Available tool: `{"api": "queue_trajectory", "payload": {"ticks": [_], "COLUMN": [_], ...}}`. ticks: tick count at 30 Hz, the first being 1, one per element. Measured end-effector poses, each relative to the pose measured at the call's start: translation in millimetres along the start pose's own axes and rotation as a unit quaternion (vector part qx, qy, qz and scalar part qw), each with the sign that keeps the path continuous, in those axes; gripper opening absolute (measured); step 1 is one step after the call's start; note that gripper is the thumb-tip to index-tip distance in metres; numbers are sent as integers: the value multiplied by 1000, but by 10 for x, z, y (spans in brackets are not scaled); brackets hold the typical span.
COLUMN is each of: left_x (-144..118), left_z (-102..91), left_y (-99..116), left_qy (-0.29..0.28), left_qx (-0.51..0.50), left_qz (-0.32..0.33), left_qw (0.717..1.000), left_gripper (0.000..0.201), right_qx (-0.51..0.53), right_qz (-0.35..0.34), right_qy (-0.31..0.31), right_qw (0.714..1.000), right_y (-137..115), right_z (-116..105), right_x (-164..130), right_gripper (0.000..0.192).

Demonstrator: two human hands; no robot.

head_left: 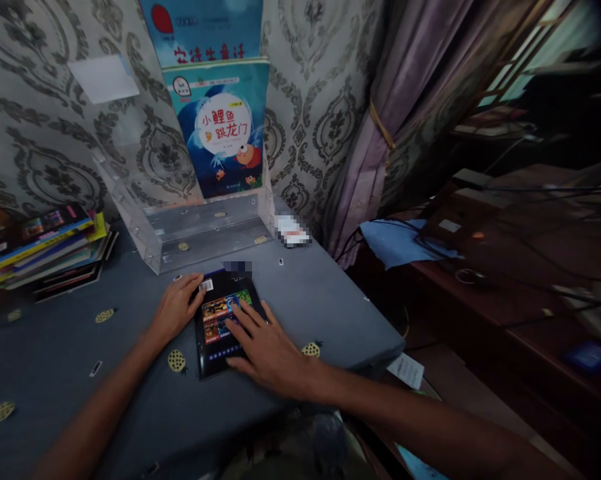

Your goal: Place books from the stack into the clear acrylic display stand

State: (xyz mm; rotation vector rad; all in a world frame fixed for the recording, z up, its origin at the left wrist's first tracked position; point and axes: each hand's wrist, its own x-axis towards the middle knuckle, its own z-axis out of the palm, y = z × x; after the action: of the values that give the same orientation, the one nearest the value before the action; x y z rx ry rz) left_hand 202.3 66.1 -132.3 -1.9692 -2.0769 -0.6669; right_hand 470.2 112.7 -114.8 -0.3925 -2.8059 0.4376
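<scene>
A dark book (pixel 215 313) with a colourful back cover lies flat on the grey cloth-covered table (pixel 325 300). My left hand (pixel 176 305) rests on its left edge, fingers curled against the cover. Spread flat over the book's right half is my right hand (pixel 265 347), fingers apart. Behind the book stands a clear acrylic book stand (pixel 200 230) holding two blue children's books (pixel 223 127) upright against the wall.
A stack of books (pixel 45 247) lies at the table's left. A small card (pixel 292 230) sits beside the stand. To the right are a tied purple curtain (pixel 380 133), a blue cloth (pixel 400 241) and a dark wooden desk (pixel 505 280) with cables.
</scene>
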Motion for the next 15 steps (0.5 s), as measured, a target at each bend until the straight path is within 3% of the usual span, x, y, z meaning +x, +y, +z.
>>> {"api": "queue_trajectory", "payload": {"ticks": [7, 10, 15], "left_x": [-288, -405, -499], "left_z": [-51, -93, -160], "left_y": [197, 320, 433], "left_qy": [3, 4, 1], "left_qx": [0, -17, -57], "left_qz": [42, 59, 59], "left_qw": [999, 998, 997], "left_gripper": [45, 43, 40], "right_qx": [28, 30, 59], "right_qz": [-72, -103, -118], "right_qy": [-64, -80, -56], "right_qw": [995, 991, 990], "right_y": [-76, -72, -66], "right_z": [-76, -75, -143], "right_x": [-462, -659, -827], "right_gripper": [91, 80, 51]}}
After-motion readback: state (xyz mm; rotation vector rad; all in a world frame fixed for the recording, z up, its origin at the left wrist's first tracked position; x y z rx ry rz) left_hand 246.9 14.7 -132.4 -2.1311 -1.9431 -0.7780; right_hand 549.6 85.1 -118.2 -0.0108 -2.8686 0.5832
